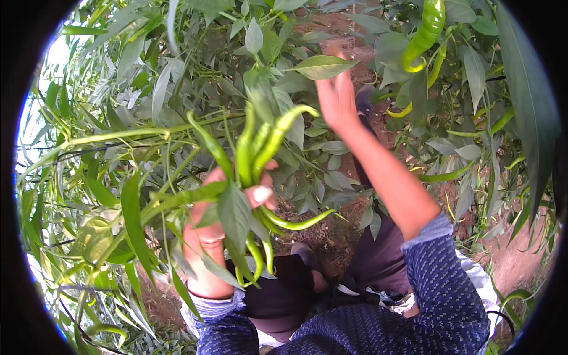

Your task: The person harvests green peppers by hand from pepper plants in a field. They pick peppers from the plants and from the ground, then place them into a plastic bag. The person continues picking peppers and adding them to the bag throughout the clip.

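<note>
My left hand is closed around a bunch of long green chili peppers. Some of them point up out of the fist, and others hang below it, curved at the tips. Leaves of the plant cover part of that hand and wrist. Farther up, my right hand reaches among the pepper plants with its fingers stretched out and apart, blurred by motion. A green leaf crosses in front of its fingers, and I see nothing held there.
A thick green stem runs across from the left near the bunch. At upper right hangs a large curved green pepper, with more peppers lower down. Reddish soil shows between the rows, near my shoe.
</note>
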A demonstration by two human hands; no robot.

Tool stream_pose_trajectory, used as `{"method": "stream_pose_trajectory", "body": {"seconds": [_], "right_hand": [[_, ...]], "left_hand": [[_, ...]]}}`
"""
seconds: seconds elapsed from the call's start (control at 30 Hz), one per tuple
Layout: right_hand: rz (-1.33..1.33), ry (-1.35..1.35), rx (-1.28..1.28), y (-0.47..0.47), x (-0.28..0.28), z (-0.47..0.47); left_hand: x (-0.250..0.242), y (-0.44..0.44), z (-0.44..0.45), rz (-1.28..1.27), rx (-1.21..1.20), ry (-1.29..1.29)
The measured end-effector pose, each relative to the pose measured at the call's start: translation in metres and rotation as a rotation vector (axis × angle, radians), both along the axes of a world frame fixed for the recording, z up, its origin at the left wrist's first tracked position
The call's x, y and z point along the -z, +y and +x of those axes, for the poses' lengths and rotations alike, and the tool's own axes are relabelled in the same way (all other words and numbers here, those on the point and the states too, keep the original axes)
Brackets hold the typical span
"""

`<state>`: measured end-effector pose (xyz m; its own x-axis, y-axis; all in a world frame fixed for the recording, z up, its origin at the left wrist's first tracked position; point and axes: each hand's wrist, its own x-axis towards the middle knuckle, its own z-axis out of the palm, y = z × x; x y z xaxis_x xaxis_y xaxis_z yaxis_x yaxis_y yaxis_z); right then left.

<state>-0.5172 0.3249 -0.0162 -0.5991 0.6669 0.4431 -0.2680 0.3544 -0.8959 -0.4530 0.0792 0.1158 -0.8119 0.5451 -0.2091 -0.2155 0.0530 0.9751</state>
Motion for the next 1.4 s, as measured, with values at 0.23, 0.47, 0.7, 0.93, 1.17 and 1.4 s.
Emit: {"method": "stream_pose_trajectory", "body": {"seconds": [0.23,0.47,0.7,0.93,1.17,1.4], "right_hand": [[0.213,0.105,-0.443,-0.007,-0.028,-0.129],[0.481,0.240,-0.153,-0.120,0.002,-0.164],[0.348,0.057,-0.170,-0.180,0.007,-0.146],[0.293,0.014,-0.141,-0.159,0.001,-0.091],[0.180,0.098,0.066,-0.085,0.030,-0.018],[-0.686,-0.073,-0.482,0.005,0.037,-0.138]], "left_hand": [[-0.009,0.014,-0.009,0.019,0.202,-0.151],[0.017,0.024,-0.043,0.131,0.017,0.010],[0.017,0.015,-0.101,0.226,-0.197,0.023],[0.033,-0.032,-0.147,0.194,-0.351,0.140],[0.037,-0.035,-0.129,0.324,-0.313,0.180],[0.032,-0.023,-0.118,0.287,-0.193,0.189]]}}
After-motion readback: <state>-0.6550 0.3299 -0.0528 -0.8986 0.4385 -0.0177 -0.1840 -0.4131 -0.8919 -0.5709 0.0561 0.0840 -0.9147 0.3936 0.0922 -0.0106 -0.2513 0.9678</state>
